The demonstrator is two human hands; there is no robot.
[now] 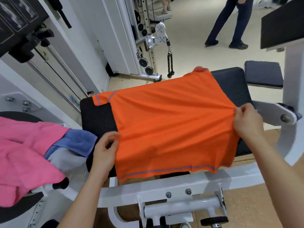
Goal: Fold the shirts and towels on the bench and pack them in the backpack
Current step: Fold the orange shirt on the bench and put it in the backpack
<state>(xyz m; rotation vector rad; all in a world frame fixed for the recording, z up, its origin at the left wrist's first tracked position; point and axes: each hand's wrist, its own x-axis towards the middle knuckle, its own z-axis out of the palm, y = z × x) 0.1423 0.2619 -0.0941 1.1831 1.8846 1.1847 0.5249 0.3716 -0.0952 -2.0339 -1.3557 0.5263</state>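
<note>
An orange shirt (pixel 171 122) with purple stitching lies spread across the black padded bench (pixel 97 116), its hem hanging over the near edge. My left hand (pixel 105 150) pinches the shirt's left side edge. My right hand (pixel 248 122) grips the right side edge, and the cloth is pulled taut between them. At the left lie a pink towel (pixel 24 153), a blue towel (pixel 79 142) and a grey cloth (pixel 65 158) in a loose heap. No backpack is in view.
The bench's white metal frame (pixel 164 186) runs below the pad. A second black pad (pixel 263 74) and a raised one (pixel 283 22) stand at the right. A cable machine (pixel 153 43) stands behind. A person's legs (pixel 230 25) stand on the floor beyond.
</note>
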